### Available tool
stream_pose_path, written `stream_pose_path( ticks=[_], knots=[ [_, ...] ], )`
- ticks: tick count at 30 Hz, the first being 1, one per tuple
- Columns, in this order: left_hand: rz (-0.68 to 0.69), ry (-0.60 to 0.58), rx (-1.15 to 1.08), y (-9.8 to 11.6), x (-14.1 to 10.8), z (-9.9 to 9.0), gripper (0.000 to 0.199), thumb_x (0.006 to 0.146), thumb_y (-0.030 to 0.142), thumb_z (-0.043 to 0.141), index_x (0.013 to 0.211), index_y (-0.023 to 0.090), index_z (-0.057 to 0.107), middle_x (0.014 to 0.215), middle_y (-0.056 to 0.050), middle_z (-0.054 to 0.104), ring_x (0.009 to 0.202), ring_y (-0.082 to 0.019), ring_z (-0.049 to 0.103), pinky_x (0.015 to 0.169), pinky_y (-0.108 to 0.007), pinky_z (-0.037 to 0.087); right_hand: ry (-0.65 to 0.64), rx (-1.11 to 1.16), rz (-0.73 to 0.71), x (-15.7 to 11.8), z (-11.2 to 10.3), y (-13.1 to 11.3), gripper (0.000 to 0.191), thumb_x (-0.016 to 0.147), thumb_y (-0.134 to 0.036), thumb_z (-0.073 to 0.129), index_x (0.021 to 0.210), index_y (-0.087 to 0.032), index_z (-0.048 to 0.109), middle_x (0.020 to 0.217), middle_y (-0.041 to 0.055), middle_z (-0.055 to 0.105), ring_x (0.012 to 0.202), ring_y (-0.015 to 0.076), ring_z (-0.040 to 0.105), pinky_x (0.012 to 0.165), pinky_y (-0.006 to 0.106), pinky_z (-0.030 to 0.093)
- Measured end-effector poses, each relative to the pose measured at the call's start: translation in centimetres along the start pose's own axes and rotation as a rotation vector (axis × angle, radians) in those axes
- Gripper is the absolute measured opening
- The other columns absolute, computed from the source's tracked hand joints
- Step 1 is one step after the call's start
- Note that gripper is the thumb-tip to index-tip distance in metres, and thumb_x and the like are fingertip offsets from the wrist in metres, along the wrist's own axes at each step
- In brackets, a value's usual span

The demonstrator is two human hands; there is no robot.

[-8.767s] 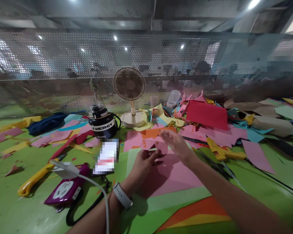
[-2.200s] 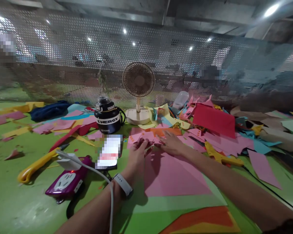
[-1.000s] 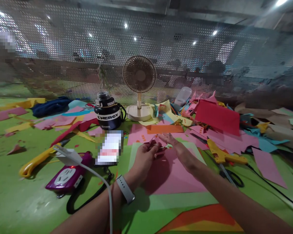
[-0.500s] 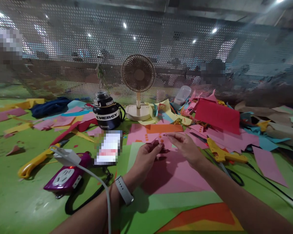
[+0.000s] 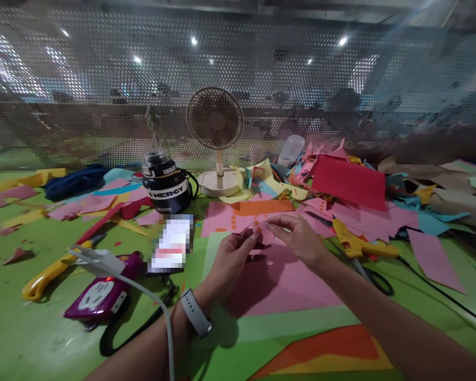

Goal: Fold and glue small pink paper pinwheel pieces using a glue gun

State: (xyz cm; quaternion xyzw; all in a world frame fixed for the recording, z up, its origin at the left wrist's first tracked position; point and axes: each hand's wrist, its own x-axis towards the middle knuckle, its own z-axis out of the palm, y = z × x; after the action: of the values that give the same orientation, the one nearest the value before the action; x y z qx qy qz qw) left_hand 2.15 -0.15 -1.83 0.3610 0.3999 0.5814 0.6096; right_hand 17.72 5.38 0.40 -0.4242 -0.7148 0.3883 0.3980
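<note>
My left hand [image 5: 234, 259], with a pale watch strap on its wrist, has its fingers pinched around what looks like a small piece of pink paper [image 5: 265, 238]. Close beside it, the thumb and forefinger of my right hand [image 5: 297, 238] are pressed together at the paper's upper edge. Whatever lies between those right fingertips is too small to make out. Beneath both hands is a larger pink sheet [image 5: 285, 288] on pale green paper [image 5: 293, 325]. Small orange paper bits [image 5: 234, 221] lie on pink paper just beyond my fingers, near an orange strip [image 5: 262, 207].
A yellow glue gun [image 5: 360, 243] and scissors [image 5: 375, 280] lie at right. To the left are a phone [image 5: 171, 243], a purple power strip [image 5: 103, 296] and a yellow-handled cutter [image 5: 51, 272]. A bottle [image 5: 166, 188] and fan [image 5: 216, 116] stand behind, among paper scraps.
The whole view has shifted slightly, so things sit a little further left. Both hands keep nearly the same pose, fingertips close together over the pink sheet.
</note>
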Motion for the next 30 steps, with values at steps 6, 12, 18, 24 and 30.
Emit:
stream_pose_path(
  ticks=[6,12,18,24,30],
  knots=[
    [0.009,0.002,-0.006,-0.08,-0.01,-0.07,0.024,0.072,0.033,0.077,0.086,0.015,0.07,0.081,-0.007,0.071,0.073,-0.019,0.068,0.06,-0.028,0.054,0.009,0.015,0.034,-0.07,-0.04,-0.24,0.018,0.078,-0.033,0.063,0.085,-0.019,0.071,0.092,0.0051,0.074,0.09,0.0207,0.066,0.087,0.038,0.049],
    [0.046,-0.018,0.034,-0.28,0.08,-0.11,0.023,0.074,0.033,0.075,0.087,0.015,0.07,0.083,-0.009,0.071,0.074,-0.02,0.069,0.059,-0.029,0.055,-0.002,0.015,0.024,-0.07,-0.11,-0.3,0.018,0.077,-0.033,0.063,0.086,-0.019,0.071,0.093,0.0058,0.074,0.091,0.0206,0.066,0.088,0.037,0.048],
    [0.084,-0.021,0.049,-0.43,0.05,-0.09,0.022,0.074,0.034,0.075,0.084,0.015,0.07,0.08,-0.007,0.07,0.071,-0.02,0.068,0.059,-0.029,0.055,0.003,0.029,0.026,-0.06,-0.06,-0.25,0.016,0.077,-0.031,0.063,0.085,-0.019,0.071,0.092,0.0055,0.074,0.089,0.0202,0.066,0.086,0.037,0.049],
    [0.089,-0.043,0.101,-0.11,0.03,-0.09,0.025,0.076,0.037,0.071,0.087,0.014,0.067,0.078,-0.004,0.069,0.07,-0.016,0.068,0.063,-0.028,0.055,-0.007,0.014,-0.01,-0.13,-0.04,-0.22,0.015,0.08,-0.03,0.062,0.085,-0.018,0.07,0.09,0.0061,0.074,0.087,0.0195,0.066,0.083,0.035,0.049],
    [0.092,-0.01,0.139,-0.33,0.03,-0.35,0.026,0.079,0.039,0.069,0.088,0.014,0.067,0.081,-0.005,0.069,0.071,-0.016,0.067,0.067,-0.03,0.055,-0.011,0.021,-0.057,-0.06,0.09,0.17,0.013,0.081,-0.03,0.063,0.085,-0.02,0.071,0.091,0.0055,0.074,0.089,0.0196,0.066,0.084,0.035,0.049]
  ],
)
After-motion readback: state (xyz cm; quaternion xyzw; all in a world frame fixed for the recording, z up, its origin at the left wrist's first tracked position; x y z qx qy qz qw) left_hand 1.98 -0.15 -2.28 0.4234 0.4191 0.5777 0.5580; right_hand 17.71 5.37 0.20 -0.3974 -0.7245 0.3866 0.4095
